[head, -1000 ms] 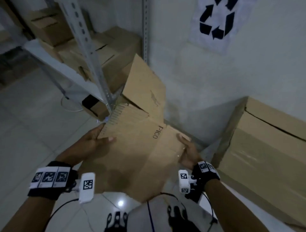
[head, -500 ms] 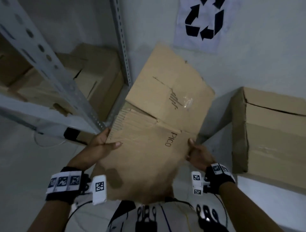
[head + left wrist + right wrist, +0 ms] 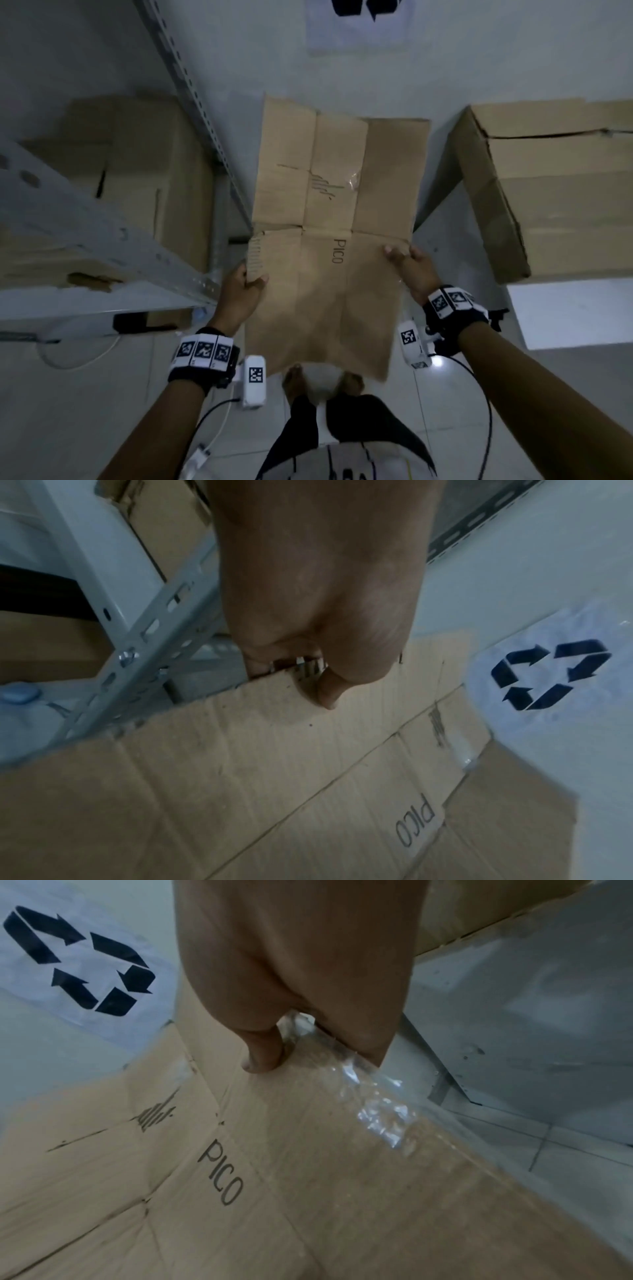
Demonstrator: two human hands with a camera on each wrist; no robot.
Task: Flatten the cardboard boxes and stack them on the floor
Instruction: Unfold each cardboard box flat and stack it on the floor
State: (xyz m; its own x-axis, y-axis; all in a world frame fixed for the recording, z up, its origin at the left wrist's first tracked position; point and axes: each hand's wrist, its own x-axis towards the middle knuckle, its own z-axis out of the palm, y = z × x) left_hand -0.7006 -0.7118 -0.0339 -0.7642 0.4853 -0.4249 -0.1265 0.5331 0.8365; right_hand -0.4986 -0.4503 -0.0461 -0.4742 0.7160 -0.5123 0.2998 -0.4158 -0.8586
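A flattened brown cardboard box printed "PICO" hangs in front of me, held by both side edges, its far flaps reaching toward the wall. My left hand pinches the left edge, thumb on top. My right hand grips the right edge, thumb on the upper face, beside crumpled clear tape. The same sheet fills the left wrist view and the right wrist view. My bare feet show under its near edge.
A grey metal rack stands at the left with cardboard boxes behind its upright. A large closed cardboard box sits on a white block at the right. A recycling sign hangs on the wall. Tiled floor lies below.
The sheet has swung from tilted left to straight ahead, and its far flaps have opened out flat. Both hands kept their hold on its edges.
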